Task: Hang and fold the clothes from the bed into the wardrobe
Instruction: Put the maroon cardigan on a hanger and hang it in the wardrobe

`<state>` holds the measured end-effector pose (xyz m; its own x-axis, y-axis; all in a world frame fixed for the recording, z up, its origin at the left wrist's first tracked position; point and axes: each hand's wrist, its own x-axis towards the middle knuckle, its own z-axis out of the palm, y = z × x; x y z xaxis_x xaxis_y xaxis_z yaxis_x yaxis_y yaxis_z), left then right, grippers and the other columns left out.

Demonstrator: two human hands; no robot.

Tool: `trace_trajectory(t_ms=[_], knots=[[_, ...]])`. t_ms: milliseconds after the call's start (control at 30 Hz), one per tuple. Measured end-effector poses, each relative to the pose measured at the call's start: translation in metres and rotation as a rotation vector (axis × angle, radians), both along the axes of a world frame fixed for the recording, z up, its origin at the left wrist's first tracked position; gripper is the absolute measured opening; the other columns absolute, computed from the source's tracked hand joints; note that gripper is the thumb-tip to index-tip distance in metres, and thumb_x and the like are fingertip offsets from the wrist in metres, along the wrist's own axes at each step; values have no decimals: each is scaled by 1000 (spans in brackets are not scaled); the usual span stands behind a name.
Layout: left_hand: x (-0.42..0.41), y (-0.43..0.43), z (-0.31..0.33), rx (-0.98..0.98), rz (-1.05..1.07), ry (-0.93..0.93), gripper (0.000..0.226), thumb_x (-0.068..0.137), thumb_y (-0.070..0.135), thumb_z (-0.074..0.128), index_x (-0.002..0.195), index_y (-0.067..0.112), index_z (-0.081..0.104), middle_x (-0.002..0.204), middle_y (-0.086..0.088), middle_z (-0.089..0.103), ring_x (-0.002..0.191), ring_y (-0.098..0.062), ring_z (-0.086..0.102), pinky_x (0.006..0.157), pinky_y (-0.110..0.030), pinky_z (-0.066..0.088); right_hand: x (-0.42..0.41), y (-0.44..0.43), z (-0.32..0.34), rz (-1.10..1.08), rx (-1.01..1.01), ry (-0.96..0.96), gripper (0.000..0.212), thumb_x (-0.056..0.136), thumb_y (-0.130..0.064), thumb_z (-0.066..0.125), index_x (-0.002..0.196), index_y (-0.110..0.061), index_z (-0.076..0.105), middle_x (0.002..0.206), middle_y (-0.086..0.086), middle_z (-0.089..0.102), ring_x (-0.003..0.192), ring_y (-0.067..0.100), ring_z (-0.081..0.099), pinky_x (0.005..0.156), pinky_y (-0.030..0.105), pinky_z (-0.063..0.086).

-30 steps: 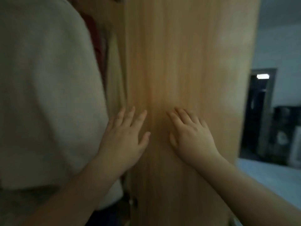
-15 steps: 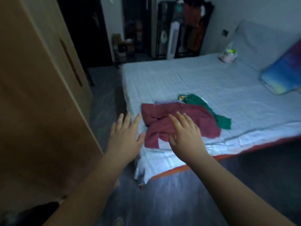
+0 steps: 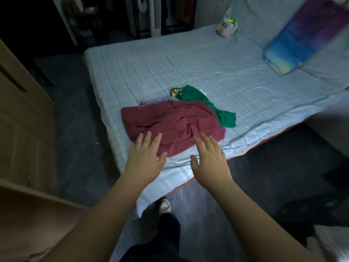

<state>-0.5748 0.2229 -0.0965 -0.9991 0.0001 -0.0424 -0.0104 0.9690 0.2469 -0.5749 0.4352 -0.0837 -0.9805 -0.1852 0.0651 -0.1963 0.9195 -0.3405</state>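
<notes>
A crumpled maroon garment lies near the front corner of the bed. A green garment sticks out from behind it, and a bit of pale lilac cloth shows at its far edge. My left hand hovers flat over the maroon garment's near left edge, fingers spread, holding nothing. My right hand hovers just right of it over the bed's near edge, also open and empty. The wooden wardrobe stands at the left.
A blue and purple pillow lies at the bed's far right, and a pale bag sits at the head end. Dark floor runs between wardrobe and bed. My foot is by the bed's corner. Dark shelving stands at the back.
The view swung from the wardrobe door to the bed, and I have come closer. Both hands now reach over the maroon garment, still empty.
</notes>
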Motion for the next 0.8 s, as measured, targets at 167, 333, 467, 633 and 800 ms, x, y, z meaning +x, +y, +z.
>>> trace_trajectory(t_ms=[167, 333, 467, 633, 800], knots=[[-86, -8, -24, -11, -26, -98, 73, 96, 56, 37, 158, 30, 7, 166, -10, 11, 151, -33, 9, 120, -52, 18, -91, -23, -16, 43, 37, -56, 62, 90, -28, 56, 149, -20, 38, 157, 7, 35, 147, 28, 25, 116, 48, 29], [-174, -36, -33, -2, 7, -136, 72, 97, 55, 37, 158, 30, 10, 166, -9, 12, 151, -32, 11, 120, -51, 18, -183, -41, -28, 60, 68, -125, 61, 88, -30, 46, 148, -20, 41, 155, 8, 37, 146, 29, 27, 114, 50, 32], [-240, -53, -37, 7, 39, -162, 71, 97, 54, 38, 158, 28, 12, 165, -11, 14, 151, -33, 12, 120, -52, 18, -242, -49, -39, 34, 69, -136, 71, 79, -41, 27, 142, -18, 48, 150, 10, 45, 142, 32, 35, 108, 52, 40], [-294, -57, -48, 46, 44, -219, 70, 98, 53, 38, 158, 28, 12, 165, -10, 14, 151, -32, 11, 121, -51, 17, -307, -46, -54, 33, 90, -186, 60, 85, -34, 45, 143, -18, 47, 151, 9, 43, 142, 31, 35, 109, 49, 38], [-346, -47, -71, 78, 98, -295, 70, 98, 53, 39, 158, 27, 13, 165, -11, 15, 151, -34, 12, 120, -51, 18, -373, -26, -77, 35, 111, -260, 60, 87, -29, 53, 145, -18, 44, 154, 9, 40, 143, 30, 31, 111, 49, 34]])
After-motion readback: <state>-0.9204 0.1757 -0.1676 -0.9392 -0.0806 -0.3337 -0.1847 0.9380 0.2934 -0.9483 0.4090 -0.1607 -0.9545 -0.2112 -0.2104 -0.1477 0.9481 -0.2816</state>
